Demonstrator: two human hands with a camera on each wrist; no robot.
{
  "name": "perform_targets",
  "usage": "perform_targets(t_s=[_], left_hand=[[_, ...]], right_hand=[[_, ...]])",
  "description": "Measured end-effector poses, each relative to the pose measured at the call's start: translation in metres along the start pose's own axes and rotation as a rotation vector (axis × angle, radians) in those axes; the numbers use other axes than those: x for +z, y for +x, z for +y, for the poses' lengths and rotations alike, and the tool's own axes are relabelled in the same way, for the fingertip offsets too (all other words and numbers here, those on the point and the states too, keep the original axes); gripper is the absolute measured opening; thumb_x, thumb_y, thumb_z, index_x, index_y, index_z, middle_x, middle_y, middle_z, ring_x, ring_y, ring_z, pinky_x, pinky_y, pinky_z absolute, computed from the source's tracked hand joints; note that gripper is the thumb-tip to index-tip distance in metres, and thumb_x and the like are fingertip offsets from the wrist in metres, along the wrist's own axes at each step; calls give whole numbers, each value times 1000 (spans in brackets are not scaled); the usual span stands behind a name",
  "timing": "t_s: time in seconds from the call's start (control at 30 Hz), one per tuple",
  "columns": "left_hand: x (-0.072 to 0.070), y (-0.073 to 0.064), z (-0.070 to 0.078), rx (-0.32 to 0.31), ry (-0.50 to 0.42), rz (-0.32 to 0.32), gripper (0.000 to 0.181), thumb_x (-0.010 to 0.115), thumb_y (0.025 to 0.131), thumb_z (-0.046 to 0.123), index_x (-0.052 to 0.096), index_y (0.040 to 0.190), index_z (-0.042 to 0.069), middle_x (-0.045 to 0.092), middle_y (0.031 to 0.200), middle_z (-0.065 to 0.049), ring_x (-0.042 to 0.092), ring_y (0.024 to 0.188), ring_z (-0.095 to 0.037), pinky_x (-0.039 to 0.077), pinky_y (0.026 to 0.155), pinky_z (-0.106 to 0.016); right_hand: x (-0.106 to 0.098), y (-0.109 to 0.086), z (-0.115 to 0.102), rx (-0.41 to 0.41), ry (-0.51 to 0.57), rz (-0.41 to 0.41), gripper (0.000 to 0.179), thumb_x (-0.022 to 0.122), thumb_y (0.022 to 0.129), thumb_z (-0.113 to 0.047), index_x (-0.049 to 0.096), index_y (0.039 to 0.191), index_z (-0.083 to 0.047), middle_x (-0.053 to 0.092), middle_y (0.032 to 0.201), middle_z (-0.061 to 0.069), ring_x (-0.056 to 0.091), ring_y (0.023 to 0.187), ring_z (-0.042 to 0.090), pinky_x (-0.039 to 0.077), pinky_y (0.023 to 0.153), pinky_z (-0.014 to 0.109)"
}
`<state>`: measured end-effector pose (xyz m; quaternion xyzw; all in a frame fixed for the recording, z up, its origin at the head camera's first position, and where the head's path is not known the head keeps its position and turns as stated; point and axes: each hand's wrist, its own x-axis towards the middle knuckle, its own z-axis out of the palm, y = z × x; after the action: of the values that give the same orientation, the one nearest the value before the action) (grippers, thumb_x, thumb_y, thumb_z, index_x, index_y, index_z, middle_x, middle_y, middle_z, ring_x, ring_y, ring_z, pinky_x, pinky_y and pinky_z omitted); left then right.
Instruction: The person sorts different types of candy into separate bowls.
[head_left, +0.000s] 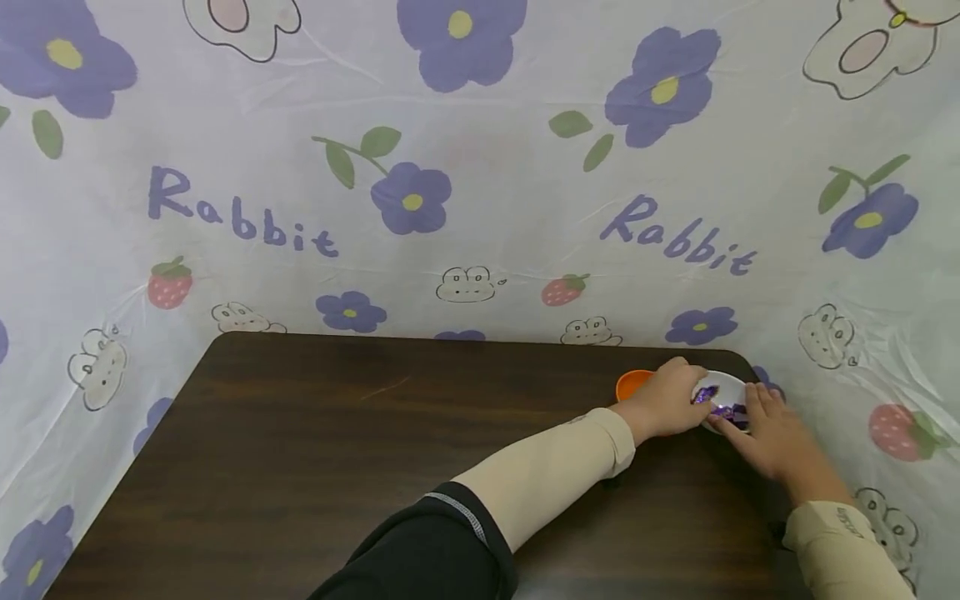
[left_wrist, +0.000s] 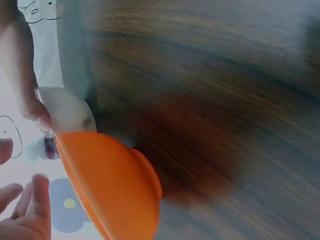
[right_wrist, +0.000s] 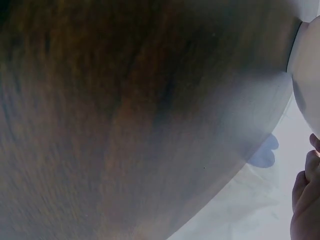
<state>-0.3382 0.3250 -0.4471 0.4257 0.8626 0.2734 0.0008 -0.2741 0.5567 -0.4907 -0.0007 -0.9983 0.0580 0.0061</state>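
Observation:
A white bowl [head_left: 723, 381] stands near the far right corner, with shiny purple pieces [head_left: 729, 412] inside that look like foil-wrapped sweets. My right hand [head_left: 776, 442] grips it from the right, thumb at its near rim and fingers along its side. Over the neighbouring orange bowl [head_left: 632, 383] reaches my left hand [head_left: 663, 400], its fingertips at the white bowl beside a purple piece. The left wrist view shows this hand's fingers [left_wrist: 37, 205] apart from the thumb, with no piece visible between them. The orange bowl's inside is mostly hidden.
Both bowls stand on a dark wood-grain table [head_left: 337, 467], close to its far right edges. Behind and beside the table hangs a white cloth [head_left: 495, 142] printed with purple flowers, rabbits and strawberries.

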Motion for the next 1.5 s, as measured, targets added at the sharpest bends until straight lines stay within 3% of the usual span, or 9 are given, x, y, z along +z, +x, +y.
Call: perform_targets(t_s=[0.1,0.23,0.47,0.7,0.97,1.37,1.5], left_hand=[[-5,-2,-7,6,-3,-10,54,65,105,33,55,154,11,61,140,-1,57,114,-6,44,101,-10],[-19,-11,-25,10,-12,20,50,65,105,33,58,150,13,60,138,-2,59,113,-8,46,100,-12],[-39,-35,-70,-66,-45,32,46,66,102,34,63,142,12,62,133,-2,60,113,-8,50,101,-15],[-57,-63,-117,-52,16,45,45,66,103,32,63,142,9,63,133,-8,61,110,-13,52,101,-23],[-90,-102,-138,-112,63,31,47,65,104,34,62,143,9,61,140,-8,62,129,-20,51,110,-32],[-139,-167,-166,-231,71,81,51,70,101,38,65,140,7,62,134,-15,65,119,-26,55,103,-43],[-150,-196,-175,-286,98,104,54,72,99,42,65,140,7,63,133,-15,66,118,-28,57,100,-47]], right_hand=[[4,9,-4,-23,3,10,101,41,108,-62,20,155,25,23,158,50,23,146,70,24,119,75],[1,21,-5,-39,3,27,100,41,108,-61,20,156,25,24,159,50,23,147,69,23,119,75],[-3,30,-4,-12,5,-26,105,37,107,-66,15,157,24,19,159,51,19,147,69,19,120,76],[-10,36,2,-11,34,-57,106,36,107,-65,11,154,27,15,156,54,15,147,71,17,120,77],[-13,37,23,5,41,-64,108,36,107,-64,11,152,31,14,153,58,15,144,74,19,117,79],[-20,39,48,36,85,-96,108,30,109,-63,-2,151,31,1,153,58,2,146,74,15,115,81],[-24,37,46,23,73,-72,105,31,109,-63,5,153,28,6,156,55,5,146,73,15,115,82]])
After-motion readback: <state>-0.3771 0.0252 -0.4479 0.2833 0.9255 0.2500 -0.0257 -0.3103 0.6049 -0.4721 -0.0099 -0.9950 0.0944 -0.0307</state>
